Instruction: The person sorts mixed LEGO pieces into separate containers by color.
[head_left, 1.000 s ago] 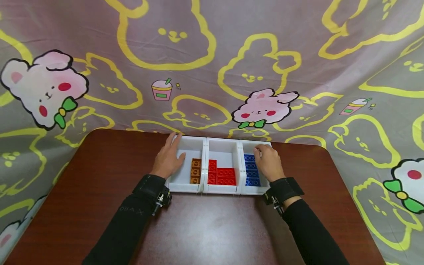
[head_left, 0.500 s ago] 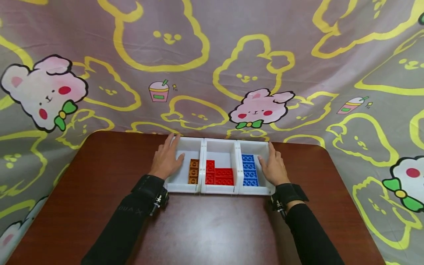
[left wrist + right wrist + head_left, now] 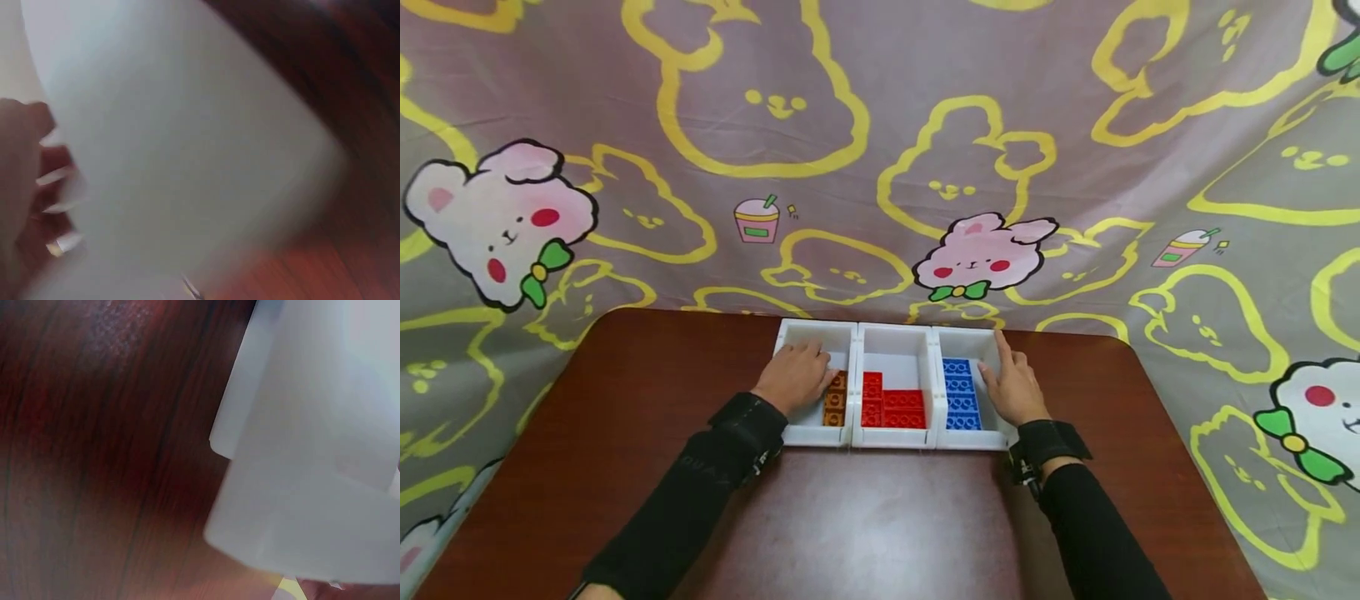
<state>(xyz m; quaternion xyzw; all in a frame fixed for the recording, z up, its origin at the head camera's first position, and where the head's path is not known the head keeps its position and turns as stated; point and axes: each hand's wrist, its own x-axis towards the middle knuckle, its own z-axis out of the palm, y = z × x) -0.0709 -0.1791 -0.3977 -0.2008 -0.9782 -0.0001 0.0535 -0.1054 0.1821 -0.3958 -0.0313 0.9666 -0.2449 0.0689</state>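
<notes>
Three white bins stand side by side at the far middle of the brown table. The left bin [image 3: 805, 333] holds brown bricks [image 3: 836, 401], the middle bin [image 3: 895, 337] red bricks [image 3: 895, 406], the right bin [image 3: 973, 340] blue bricks [image 3: 958, 393]. My left hand [image 3: 805, 377] lies inside the left bin with curled fingers, its fingertips right beside the brown bricks; whether it grips one is hidden. My right hand [image 3: 1006, 379] rests with straight fingers along the right bin's outer wall, thumb by the blue bricks. The left wrist view shows curled fingers [image 3: 28, 187] against a blurred white bin wall [image 3: 187, 150].
A cartoon rabbit cloth [image 3: 880, 150] hangs right behind the bins and drapes around the table's edges. Bare brown tabletop [image 3: 865, 517] stretches in front of the bins. The right wrist view shows the white bin corner [image 3: 312, 462] on the wooden surface [image 3: 94, 456].
My left hand moved from the left bin's outer wall into the bin and curled its fingers. My right hand left the blue bricks and settled on the right bin's wall.
</notes>
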